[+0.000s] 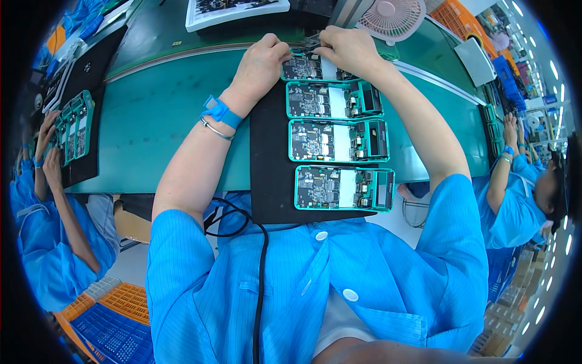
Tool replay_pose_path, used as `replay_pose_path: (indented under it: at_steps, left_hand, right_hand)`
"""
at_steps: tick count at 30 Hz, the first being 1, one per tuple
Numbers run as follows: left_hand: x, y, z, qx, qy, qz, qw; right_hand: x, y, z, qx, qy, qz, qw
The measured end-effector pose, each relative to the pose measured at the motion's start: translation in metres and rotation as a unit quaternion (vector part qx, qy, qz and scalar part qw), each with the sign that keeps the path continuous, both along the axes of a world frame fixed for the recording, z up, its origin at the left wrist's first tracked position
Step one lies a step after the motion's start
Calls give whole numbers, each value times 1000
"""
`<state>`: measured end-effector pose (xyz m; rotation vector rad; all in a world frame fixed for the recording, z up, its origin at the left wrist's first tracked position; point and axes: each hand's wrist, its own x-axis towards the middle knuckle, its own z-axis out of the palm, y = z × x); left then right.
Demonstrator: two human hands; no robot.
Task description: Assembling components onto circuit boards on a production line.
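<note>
A column of teal-framed electronic devices with exposed circuit boards lies on a black mat (pixel 270 145). Both my hands are over the farthest device (pixel 307 71). My left hand (pixel 265 64) is closed in a pinch at its upper left corner, wearing a blue wrist strap (pixel 222 113). With fingers pinched, my right hand (pixel 350 51) works at its upper edge, near small dark parts. Whatever is between the fingers is too small to make out. Nearer me lie a second device (pixel 311 100), a third device (pixel 312 140) and the nearest device (pixel 318 188), each with a white panel.
The green bench (pixel 163 133) has a metal rail along its far side. Beyond it stand a white tray of dark parts (pixel 236 11) and a pink fan (pixel 393 18). Co-workers sit on either side; the left one handles a similar device (pixel 76 128). A black cord (pixel 262 273) hangs before me.
</note>
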<state>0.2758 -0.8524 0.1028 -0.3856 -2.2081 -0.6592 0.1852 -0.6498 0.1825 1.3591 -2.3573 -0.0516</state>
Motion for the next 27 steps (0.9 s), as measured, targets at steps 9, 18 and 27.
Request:
replay_pose_path:
  at_steps: [9, 18, 27]
  left_hand:
    - [0, -1, 0, -5, -14, 8, 1000]
    - [1, -2, 2, -11, -17, 2, 1000]
    - [0, -4, -1, 5, -13, -1, 1000]
  right_hand:
    - [-2, -2, -3, 12, 22, -5, 1000]
    - [1, -3, 3, 5, -23, -22, 999]
    - [-2, -5, 1, -1, -6, 0, 1000]
